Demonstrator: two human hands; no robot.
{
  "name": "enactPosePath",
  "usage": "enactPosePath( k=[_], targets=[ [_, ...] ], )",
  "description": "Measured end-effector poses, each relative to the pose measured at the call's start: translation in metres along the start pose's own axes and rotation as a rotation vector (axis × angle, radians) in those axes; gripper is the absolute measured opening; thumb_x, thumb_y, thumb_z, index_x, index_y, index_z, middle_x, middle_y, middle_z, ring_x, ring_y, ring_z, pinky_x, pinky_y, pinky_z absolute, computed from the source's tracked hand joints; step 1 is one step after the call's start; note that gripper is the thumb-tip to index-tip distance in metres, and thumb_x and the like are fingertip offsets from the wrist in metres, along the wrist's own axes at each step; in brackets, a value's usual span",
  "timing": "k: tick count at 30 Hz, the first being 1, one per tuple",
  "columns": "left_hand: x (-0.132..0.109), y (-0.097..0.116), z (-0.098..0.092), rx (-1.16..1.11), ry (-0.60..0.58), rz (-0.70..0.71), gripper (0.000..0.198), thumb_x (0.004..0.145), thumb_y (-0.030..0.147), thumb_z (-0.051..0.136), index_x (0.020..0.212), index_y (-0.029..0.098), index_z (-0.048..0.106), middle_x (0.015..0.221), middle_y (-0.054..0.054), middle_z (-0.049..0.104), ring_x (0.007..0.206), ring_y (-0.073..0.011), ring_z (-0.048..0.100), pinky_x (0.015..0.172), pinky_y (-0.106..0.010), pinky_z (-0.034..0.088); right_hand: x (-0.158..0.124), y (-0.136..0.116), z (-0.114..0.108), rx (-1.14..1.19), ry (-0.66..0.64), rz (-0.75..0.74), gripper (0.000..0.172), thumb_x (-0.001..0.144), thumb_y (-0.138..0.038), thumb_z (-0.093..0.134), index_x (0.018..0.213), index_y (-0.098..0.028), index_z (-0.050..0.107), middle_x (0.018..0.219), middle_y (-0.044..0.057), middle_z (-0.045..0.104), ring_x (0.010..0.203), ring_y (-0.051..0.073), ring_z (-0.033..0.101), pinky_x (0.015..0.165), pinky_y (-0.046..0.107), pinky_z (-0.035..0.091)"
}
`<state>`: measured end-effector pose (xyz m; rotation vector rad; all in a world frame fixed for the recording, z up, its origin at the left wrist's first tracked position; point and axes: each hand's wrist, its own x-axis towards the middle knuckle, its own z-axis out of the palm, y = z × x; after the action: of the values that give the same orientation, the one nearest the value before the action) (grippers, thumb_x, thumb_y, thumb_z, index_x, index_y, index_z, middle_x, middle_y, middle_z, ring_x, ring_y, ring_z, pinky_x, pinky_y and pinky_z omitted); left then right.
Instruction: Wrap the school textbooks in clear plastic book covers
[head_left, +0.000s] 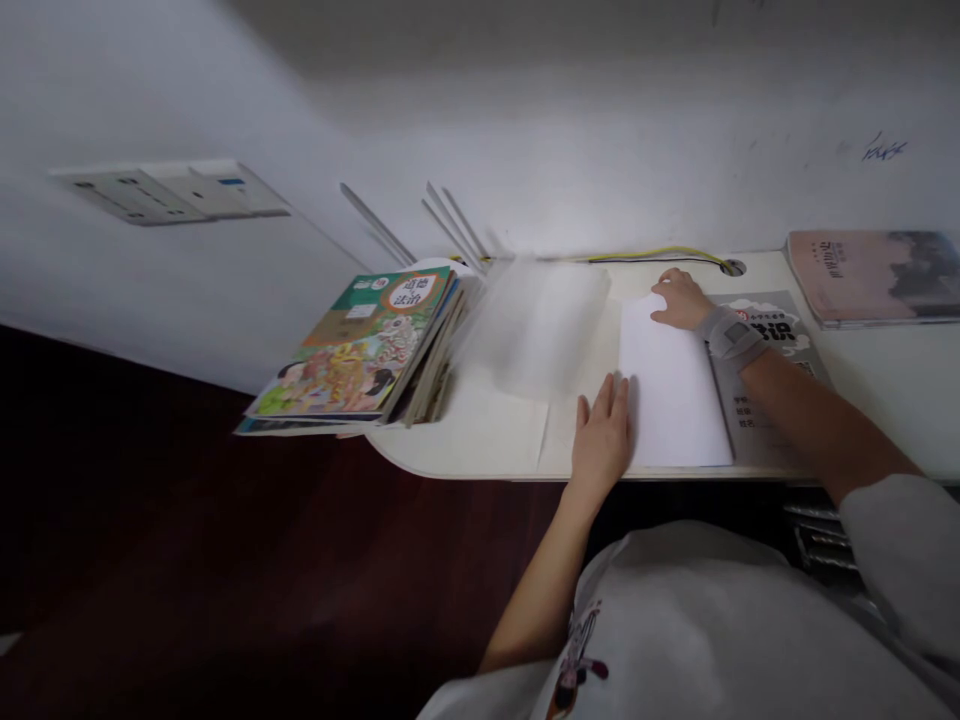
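Note:
A white sheet of paper lies on the pale desk, partly over a grey booklet. My left hand rests flat on the sheet's lower left edge, fingers stretched out. My right hand, with a grey band at the wrist, presses on the sheet's top right corner, fingers curled down. Left of the sheet a white page or cover is smeared by motion, so I cannot make out what it is.
A stack of colourful textbooks hangs over the desk's left end. A pink book lies at the far right. A yellow and black cable runs along the wall to a grommet hole. Wall sockets sit on the left wall.

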<state>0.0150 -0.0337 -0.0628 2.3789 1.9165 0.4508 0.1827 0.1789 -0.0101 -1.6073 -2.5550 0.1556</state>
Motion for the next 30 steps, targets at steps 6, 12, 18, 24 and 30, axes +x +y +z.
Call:
enactPosePath(
  k=[6, 12, 18, 24, 30],
  targets=[
    [0.013, -0.013, -0.015, -0.041, -0.091, 0.051, 0.051, 0.091, 0.016, 0.037, 0.141, 0.010, 0.034, 0.146, -0.023, 0.038, 0.135, -0.0261, 0.039, 0.106, -0.043, 0.038, -0.001, 0.005, 0.006, -0.031, -0.050, -0.040, 0.044, 0.077, -0.034, 0.060, 0.115, -0.012, 0.062, 0.131, 0.017, 0.046, 0.120, 0.033, 0.040, 0.097, 0.046, 0.033],
    [0.084, -0.027, -0.028, 0.103, -0.164, 0.040, 0.057, 0.095, 0.037, 0.037, 0.143, 0.007, 0.030, 0.150, -0.022, 0.031, 0.140, -0.0310, 0.027, 0.112, -0.048, 0.028, -0.007, 0.005, 0.008, -0.007, -0.028, -0.048, 0.047, 0.079, -0.040, 0.056, 0.120, -0.018, 0.060, 0.135, 0.016, 0.047, 0.125, 0.032, 0.039, 0.100, 0.052, 0.031],
    [0.127, -0.029, -0.006, 0.142, -0.206, -0.054, 0.066, 0.095, 0.046, 0.034, 0.142, 0.000, 0.030, 0.150, -0.022, 0.032, 0.139, -0.0326, 0.028, 0.112, -0.045, 0.026, -0.012, -0.006, 0.007, -0.169, -0.151, -0.219, 0.058, 0.088, -0.057, 0.042, 0.131, -0.019, 0.052, 0.148, 0.015, 0.038, 0.138, 0.038, 0.022, 0.105, 0.067, 0.010],
    [0.125, -0.033, 0.006, 0.095, -0.126, -0.090, 0.061, 0.094, 0.040, 0.033, 0.143, 0.003, 0.031, 0.149, -0.019, 0.034, 0.140, -0.0287, 0.030, 0.114, -0.043, 0.024, -0.010, -0.019, 0.011, -0.235, -0.237, -0.387, 0.063, 0.091, -0.057, 0.034, 0.135, -0.013, 0.046, 0.144, 0.018, 0.043, 0.136, 0.033, 0.032, 0.107, 0.063, 0.016],
    [0.127, -0.034, 0.008, -0.005, -0.109, -0.130, 0.065, 0.091, 0.040, 0.038, 0.144, 0.003, 0.028, 0.149, -0.020, 0.034, 0.140, -0.0286, 0.028, 0.114, -0.045, 0.023, -0.009, -0.016, 0.010, -0.253, -0.259, -0.462, 0.072, 0.087, -0.062, 0.037, 0.136, -0.009, 0.044, 0.145, 0.020, 0.040, 0.134, 0.034, 0.036, 0.107, 0.060, 0.021]
  ],
)
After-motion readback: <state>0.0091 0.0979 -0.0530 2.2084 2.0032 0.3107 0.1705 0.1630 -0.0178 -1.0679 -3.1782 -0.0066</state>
